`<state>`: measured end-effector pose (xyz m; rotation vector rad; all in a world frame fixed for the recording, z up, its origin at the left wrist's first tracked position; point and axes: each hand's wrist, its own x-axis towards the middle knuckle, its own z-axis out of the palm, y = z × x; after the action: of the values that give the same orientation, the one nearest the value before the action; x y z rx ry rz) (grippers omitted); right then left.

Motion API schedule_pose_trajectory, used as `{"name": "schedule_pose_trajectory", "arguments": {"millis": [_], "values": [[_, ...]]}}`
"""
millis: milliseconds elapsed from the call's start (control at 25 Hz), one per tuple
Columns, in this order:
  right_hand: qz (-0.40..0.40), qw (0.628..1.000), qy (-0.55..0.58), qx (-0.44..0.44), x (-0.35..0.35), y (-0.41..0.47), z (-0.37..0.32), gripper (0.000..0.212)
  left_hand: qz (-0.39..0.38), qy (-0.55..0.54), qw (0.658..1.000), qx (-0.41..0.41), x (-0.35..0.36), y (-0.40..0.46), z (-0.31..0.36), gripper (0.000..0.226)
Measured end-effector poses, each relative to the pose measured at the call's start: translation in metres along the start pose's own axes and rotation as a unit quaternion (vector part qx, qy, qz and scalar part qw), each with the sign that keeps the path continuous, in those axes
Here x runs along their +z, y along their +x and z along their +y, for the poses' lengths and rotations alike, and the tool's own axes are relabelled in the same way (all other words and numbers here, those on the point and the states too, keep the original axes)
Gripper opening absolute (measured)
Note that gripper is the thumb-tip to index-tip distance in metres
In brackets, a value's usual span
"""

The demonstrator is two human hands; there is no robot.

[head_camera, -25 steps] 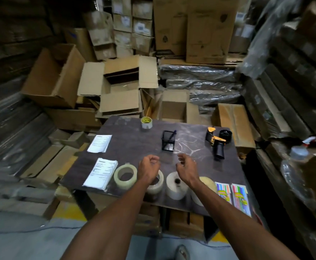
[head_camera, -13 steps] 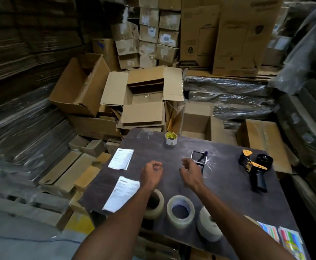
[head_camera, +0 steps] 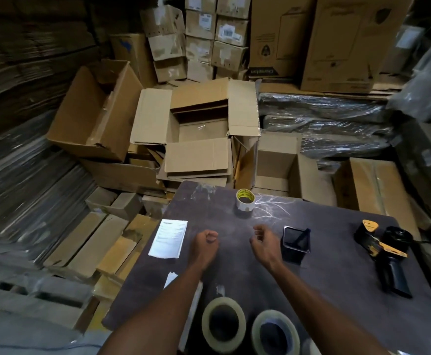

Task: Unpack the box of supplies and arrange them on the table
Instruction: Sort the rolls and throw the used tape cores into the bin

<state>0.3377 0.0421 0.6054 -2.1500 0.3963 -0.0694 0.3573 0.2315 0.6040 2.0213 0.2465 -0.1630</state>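
My left hand [head_camera: 205, 243] hovers over the middle of the dark table [head_camera: 337, 290], fingers curled into a fist, holding nothing. My right hand [head_camera: 265, 242] hangs beside it with fingers loosely curled, also holding nothing. A small yellow-cored tape roll [head_camera: 245, 199] stands at the far edge. A black pen holder [head_camera: 295, 242] with a pen sits just right of my right hand. A yellow-black tape dispenser [head_camera: 386, 254] lies at the right. Two clear tape rolls [head_camera: 223, 322] [head_camera: 276, 331] lie near me. A paper sheet [head_camera: 169, 238] lies on the left.
An open cardboard box [head_camera: 204, 129] sits beyond the table's far edge, with other open boxes [head_camera: 94, 114] and stacked cartons [head_camera: 278, 165] around it. Plastic-wrapped bundles [head_camera: 324, 124] fill the right. Flat cardboard [head_camera: 86, 242] lies on the floor at left.
The view has moved forward and up toward the boxes. Both hands have advanced over the table past the tape rolls, still holding nothing.
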Motion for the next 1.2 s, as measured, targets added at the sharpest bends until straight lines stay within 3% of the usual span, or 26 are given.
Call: {"name": "schedule_pose_trajectory", "arguments": {"millis": [280,440,640,800,960,1080,1200], "values": [[0.026,0.996,0.007,0.079,0.023,0.058,-0.009,0.029,-0.080,0.048,0.996,-0.013,0.024,0.095,0.002,0.022],[0.041,0.993,0.016,0.107,0.038,0.091,0.004,0.025,-0.135,0.061,0.989,-0.015,0.059,0.147,0.004,0.049],[0.044,0.990,0.002,0.131,0.045,0.128,0.018,0.038,-0.172,0.021,0.985,-0.017,0.093,0.200,0.008,0.082],[0.029,0.990,-0.028,0.134,0.049,0.168,0.019,0.057,-0.147,-0.012,0.988,-0.039,0.109,0.249,0.012,0.074],[-0.006,0.990,-0.049,0.133,0.055,0.212,0.015,0.075,-0.184,0.012,0.982,-0.034,0.114,0.268,0.028,0.066],[-0.005,0.989,-0.062,0.135,0.066,0.220,0.017,0.077,-0.208,0.002,0.978,-0.021,0.116,0.261,0.032,0.048],[0.033,0.992,-0.024,0.122,0.074,0.204,0.019,0.071,-0.194,-0.036,0.980,-0.028,0.114,0.249,0.027,0.050]]}}
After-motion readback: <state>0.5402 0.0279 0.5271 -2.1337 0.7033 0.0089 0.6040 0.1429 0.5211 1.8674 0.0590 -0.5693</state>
